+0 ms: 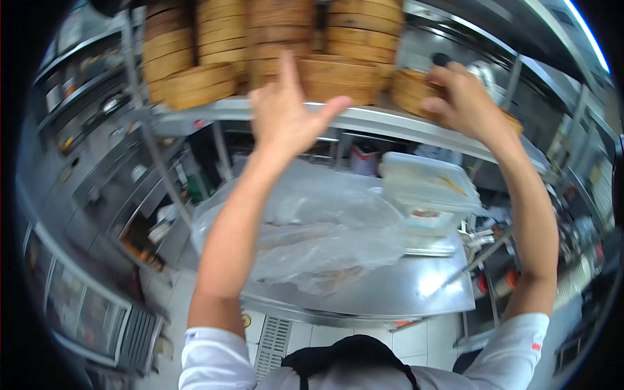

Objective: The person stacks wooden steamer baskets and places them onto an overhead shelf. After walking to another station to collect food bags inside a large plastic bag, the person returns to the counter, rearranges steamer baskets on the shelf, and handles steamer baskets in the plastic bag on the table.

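My left hand (283, 120) is raised at the shelf edge, its thumb and index finger spread apart, holding nothing. Just behind it on the shelf is a round bamboo steamer basket (341, 79). Farther right, my right hand (465, 101) reaches over the shelf with bent fingers and the thumb held apart from them. Its fingertips are close to a smaller bamboo steamer (408, 91); I cannot tell whether they touch it. The hand hides part of that basket, and a black round object (441, 60) shows just above the fingers.
Tall stacks of bamboo steamers (224, 32) line the metal shelf (377, 119). On the steel table (390, 292) below lie a large clear plastic bag (312, 221) and a lidded plastic box (426, 188). Metal posts (140, 91) rise at the left. A floor drain (273, 341) lies below.
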The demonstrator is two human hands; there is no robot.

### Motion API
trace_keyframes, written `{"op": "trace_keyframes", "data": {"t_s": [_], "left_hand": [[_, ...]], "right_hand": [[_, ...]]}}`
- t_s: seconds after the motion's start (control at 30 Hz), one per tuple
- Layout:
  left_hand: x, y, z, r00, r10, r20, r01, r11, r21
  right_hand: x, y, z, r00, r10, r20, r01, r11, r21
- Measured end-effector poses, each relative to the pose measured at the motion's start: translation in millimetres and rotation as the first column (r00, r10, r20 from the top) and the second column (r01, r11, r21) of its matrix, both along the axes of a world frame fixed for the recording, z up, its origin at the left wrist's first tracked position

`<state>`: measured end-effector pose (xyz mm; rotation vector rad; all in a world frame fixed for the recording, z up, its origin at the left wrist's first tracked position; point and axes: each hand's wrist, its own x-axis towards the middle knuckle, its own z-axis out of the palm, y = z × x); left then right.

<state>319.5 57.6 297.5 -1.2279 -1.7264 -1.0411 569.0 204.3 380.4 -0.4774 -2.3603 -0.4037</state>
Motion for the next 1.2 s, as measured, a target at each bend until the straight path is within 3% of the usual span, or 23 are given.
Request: {"op": "trace_keyframes", "data": {"t_s": [0.03,0.1,0.13,0.23,0.27,0.33,0.4,0.43,0.5,0.6,0.67,0.77,0.9,0.97,1.07,1.1,1.17,1.2], "left_hand": [[0,-6,2,0.999,0.027,0.029,-0.025,0.998,-0.049],[-15,-6,-12,0.980,-0.183,-0.083,0.196,0.964,0.179],[-17,-15,-11,0.951,-0.262,-0.164,0.304,0.887,0.347],[-55,-78,-8,0.972,0.157,-0.175,-0.034,0.830,0.557],[-71,-92,-4,0.976,0.212,-0.044,-0.150,0.806,0.572],[-113,-113,7,0.956,0.250,0.154,-0.293,0.806,0.513],[-141,-115,14,0.956,0.076,0.284,-0.196,0.884,0.424],[-150,-113,15,0.930,-0.044,0.365,-0.111,0.914,0.391],[-152,-110,14,0.909,-0.114,0.401,-0.051,0.924,0.378],[-146,-110,15,0.884,-0.116,0.453,-0.065,0.929,0.363],[-140,-110,15,0.876,-0.043,0.480,-0.140,0.930,0.340],[-132,-111,16,0.863,0.042,0.504,-0.218,0.930,0.296],[-138,-109,15,0.867,0.076,0.493,-0.214,0.949,0.231],[-139,-107,12,0.877,0.115,0.466,-0.246,0.941,0.232],[-136,-110,16,0.887,0.089,0.454,-0.224,0.942,0.251],[-137,-111,15,0.888,0.075,0.454,-0.215,0.940,0.266],[-141,-117,14,0.896,0.044,0.442,-0.181,0.944,0.274],[-150,-119,13,0.897,0.032,0.441,-0.172,0.944,0.281]], "right_hand": [[-2,-5,-3,0.999,-0.010,-0.051,0.009,1.000,-0.011],[-9,4,-4,0.995,-0.088,0.039,0.088,0.996,0.001],[-10,10,-4,1.000,-0.014,-0.021,0.013,0.999,-0.029],[-16,13,1,0.958,0.188,-0.215,-0.215,0.971,-0.108],[-16,1,9,0.924,0.271,-0.270,-0.315,0.939,-0.137],[-26,-37,28,0.844,0.427,-0.323,-0.473,0.878,-0.074],[-45,-85,46,0.766,0.573,-0.292,-0.572,0.815,0.096],[-68,-96,53,0.715,0.632,-0.298,-0.639,0.764,0.087],[-119,-127,58,0.706,0.673,-0.220,-0.597,0.733,0.326],[-209,-165,59,0.675,0.726,-0.130,-0.700,0.687,0.196],[-263,-176,56,0.726,0.677,-0.119,-0.683,0.730,-0.020],[-312,-172,53,0.814,0.581,-0.026,-0.581,0.811,-0.067],[-319,-163,57,0.782,0.623,-0.012,-0.623,0.781,-0.041],[-322,-153,59,0.708,0.706,-0.015,-0.695,0.693,-0.191],[-294,-148,59,0.562,0.808,-0.178,-0.791,0.587,0.171],[-275,-144,65,0.641,0.743,-0.191,-0.726,0.668,0.164],[-188,-157,68,0.662,0.700,-0.268,-0.702,0.704,0.105],[-145,-155,70,0.765,0.593,-0.250,-0.593,0.801,0.084]]}}
